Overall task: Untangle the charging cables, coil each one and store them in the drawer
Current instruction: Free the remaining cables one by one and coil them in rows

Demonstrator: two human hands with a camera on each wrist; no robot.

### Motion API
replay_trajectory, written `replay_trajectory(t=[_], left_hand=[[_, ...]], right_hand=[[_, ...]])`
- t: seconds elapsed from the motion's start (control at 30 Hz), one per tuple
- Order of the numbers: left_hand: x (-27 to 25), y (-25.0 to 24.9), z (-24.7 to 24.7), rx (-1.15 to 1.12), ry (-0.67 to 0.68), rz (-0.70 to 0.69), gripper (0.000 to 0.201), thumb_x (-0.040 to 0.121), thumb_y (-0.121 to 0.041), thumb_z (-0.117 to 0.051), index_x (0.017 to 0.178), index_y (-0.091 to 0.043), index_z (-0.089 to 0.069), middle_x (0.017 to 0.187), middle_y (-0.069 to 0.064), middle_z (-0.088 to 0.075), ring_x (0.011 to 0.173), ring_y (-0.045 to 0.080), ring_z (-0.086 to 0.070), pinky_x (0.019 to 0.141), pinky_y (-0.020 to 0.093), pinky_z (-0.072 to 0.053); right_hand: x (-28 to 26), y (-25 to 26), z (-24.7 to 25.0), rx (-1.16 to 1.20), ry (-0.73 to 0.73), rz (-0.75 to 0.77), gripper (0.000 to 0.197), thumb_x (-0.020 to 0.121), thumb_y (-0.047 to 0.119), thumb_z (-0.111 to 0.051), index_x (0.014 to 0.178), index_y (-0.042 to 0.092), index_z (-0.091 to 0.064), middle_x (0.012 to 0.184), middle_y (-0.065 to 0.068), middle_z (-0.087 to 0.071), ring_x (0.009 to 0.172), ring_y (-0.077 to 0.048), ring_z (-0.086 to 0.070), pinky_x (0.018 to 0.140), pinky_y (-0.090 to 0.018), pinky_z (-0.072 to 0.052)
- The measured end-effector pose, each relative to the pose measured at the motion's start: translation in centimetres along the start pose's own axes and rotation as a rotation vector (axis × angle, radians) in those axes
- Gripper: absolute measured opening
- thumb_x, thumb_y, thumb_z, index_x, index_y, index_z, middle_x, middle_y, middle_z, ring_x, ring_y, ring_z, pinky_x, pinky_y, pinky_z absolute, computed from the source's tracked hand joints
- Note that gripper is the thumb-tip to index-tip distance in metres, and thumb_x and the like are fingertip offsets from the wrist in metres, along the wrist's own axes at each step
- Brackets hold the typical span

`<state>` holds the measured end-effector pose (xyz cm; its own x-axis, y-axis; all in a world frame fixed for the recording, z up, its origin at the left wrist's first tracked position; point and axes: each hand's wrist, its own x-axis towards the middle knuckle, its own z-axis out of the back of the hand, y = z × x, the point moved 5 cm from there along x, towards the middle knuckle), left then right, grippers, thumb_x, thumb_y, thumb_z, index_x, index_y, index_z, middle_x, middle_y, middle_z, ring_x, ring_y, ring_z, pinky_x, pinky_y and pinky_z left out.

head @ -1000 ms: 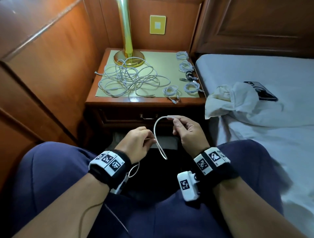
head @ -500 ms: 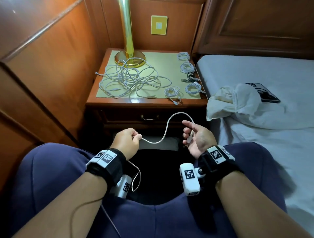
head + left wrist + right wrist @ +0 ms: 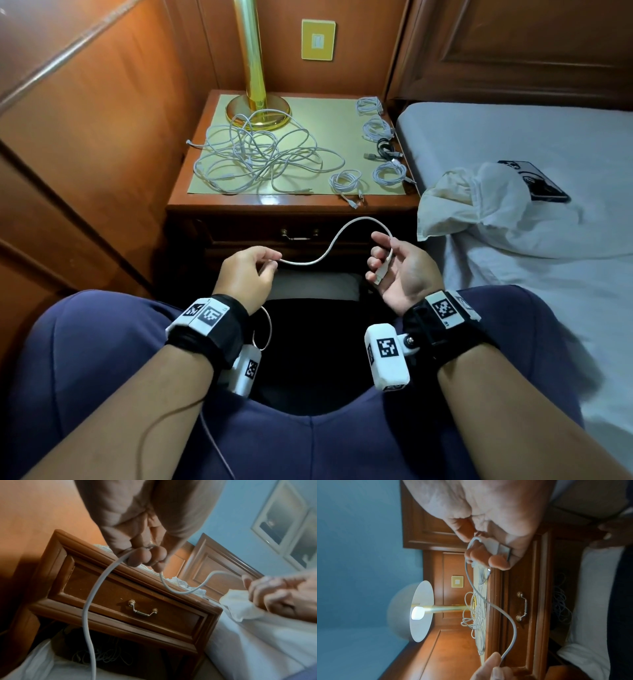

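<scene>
Currently the left hand [image 3: 245,274], curled, has a pinch grip on one white cable [image 3: 329,250] between thumb and fingertips; slack hangs below that grip past the wrist. The right hand [image 3: 404,270], palm up with fingers partly curled, holds the USB plug [image 3: 381,274] end against its fingers, and the cable arcs over them and dips toward the left grip. Beyond both grips, on the desk [image 3: 291,205], lies the tangled cable pile [image 3: 260,154]; five coiled cables [image 3: 388,171] sit beyond the right grip. The drawer [image 3: 133,601] is closed.
</scene>
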<state>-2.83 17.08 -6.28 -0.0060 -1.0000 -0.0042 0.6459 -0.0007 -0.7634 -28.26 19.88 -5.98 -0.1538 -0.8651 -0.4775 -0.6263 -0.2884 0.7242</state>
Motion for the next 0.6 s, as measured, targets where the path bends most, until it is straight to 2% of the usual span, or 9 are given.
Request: replay_trajectory(t=[0.07,0.13,0.2,0.27,0.37,0.43,0.5,0.57,0.6], left_hand=[[-0.4,-0.4,-0.9,0.047,0.115,-0.051,0.019,0.094,-0.013,-0.065,0.098,-0.028,-0.076,0.089,-0.009,-0.073,0.083,0.005,-0.067,0.080,0.021,-0.053],[-1.1,-1.1,-1.8,0.097,0.246,-0.118,0.018,0.094,-0.015,-0.067,0.096,-0.030,-0.076,0.087,-0.011,-0.074,0.083,0.004,-0.068,0.084,0.025,-0.056],[-1.6,-2.1,-2.4,0.097,0.344,-0.194,0.016,0.094,-0.016,-0.069,0.097,-0.030,-0.077,0.087,-0.013,-0.075,0.086,0.001,-0.068,0.086,0.024,-0.055],[-2.0,-2.9,-2.6,-0.005,0.396,-0.231,0.019,0.094,-0.011,-0.068,0.097,-0.028,-0.077,0.083,-0.015,-0.076,0.086,-0.001,-0.070,0.087,0.023,-0.055],[-2.1,-3.7,-2.2,-0.165,0.372,-0.262,0.025,0.093,-0.002,-0.065,0.095,-0.023,-0.078,0.082,-0.013,-0.077,0.083,0.000,-0.071,0.083,0.018,-0.054],[-1.9,-3.9,-1.9,-0.231,0.319,-0.258,0.021,0.094,-0.002,-0.065,0.096,-0.018,-0.078,0.082,-0.009,-0.077,0.071,-0.007,-0.066,0.072,0.008,-0.047],[-1.4,-3.8,-1.5,-0.291,0.255,-0.232,0.016,0.094,-0.004,-0.065,0.099,-0.014,-0.077,0.083,-0.004,-0.077,0.061,-0.009,-0.059,0.066,0.005,-0.041],[-0.9,-3.6,-1.1,-0.344,0.211,-0.224,0.016,0.095,-0.005,-0.065,0.103,-0.015,-0.076,0.086,-0.002,-0.076,0.069,-0.005,-0.063,0.073,0.009,-0.044],[-0.8,-3.5,-0.9,-0.339,0.202,-0.245,0.019,0.095,-0.007,-0.066,0.106,-0.018,-0.075,0.089,-0.003,-0.074,0.076,0.000,-0.065,0.077,0.014,-0.046]], right_hand=[[-0.1,-0.1,-0.6,-0.122,0.073,0.060,0.026,0.101,0.019,-0.041,0.109,0.009,-0.064,0.070,0.001,-0.055,0.060,-0.012,-0.049,0.056,-0.026,-0.033],[-0.3,-0.3,-1.3,-0.300,0.127,0.121,0.032,0.104,0.019,-0.036,0.111,0.012,-0.067,0.074,0.002,-0.064,0.063,-0.009,-0.052,0.057,-0.025,-0.033],[-0.4,-0.5,-2.1,-0.502,0.167,0.188,0.033,0.106,0.016,-0.035,0.112,0.013,-0.067,0.079,-0.001,-0.069,0.062,-0.005,-0.054,0.056,-0.020,-0.035],[-0.3,-1.0,-2.7,-0.700,0.219,0.244,0.030,0.107,0.011,-0.036,0.110,0.014,-0.066,0.082,-0.004,-0.072,0.067,-0.004,-0.059,0.060,-0.015,-0.041],[0.0,-2.6,-2.5,-1.043,0.288,0.265,0.026,0.105,0.018,-0.041,0.107,0.022,-0.067,0.084,0.000,-0.075,0.084,-0.012,-0.065,0.077,-0.026,-0.047],[-0.2,-3.4,-2.3,-1.215,0.341,0.186,0.029,0.105,0.025,-0.042,0.101,0.020,-0.070,0.075,0.001,-0.074,0.079,-0.012,-0.067,0.081,-0.032,-0.050],[-0.8,-3.6,-2.7,-1.304,0.398,0.130,0.039,0.104,0.030,-0.042,0.088,0.013,-0.073,0.057,0.004,-0.063,0.058,-0.007,-0.058,0.068,-0.030,-0.047],[-1.3,-3.2,-3.5,-1.350,0.433,0.145,0.049,0.104,0.036,-0.043,0.070,0.012,-0.070,0.050,0.007,-0.051,0.048,-0.006,-0.047,0.056,-0.023,-0.038],[-1.5,-3.1,-3.8,-1.331,0.454,0.154,0.053,0.104,0.039,-0.043,0.065,0.013,-0.066,0.051,0.004,-0.048,0.047,-0.009,-0.044,0.053,-0.022,-0.036]])
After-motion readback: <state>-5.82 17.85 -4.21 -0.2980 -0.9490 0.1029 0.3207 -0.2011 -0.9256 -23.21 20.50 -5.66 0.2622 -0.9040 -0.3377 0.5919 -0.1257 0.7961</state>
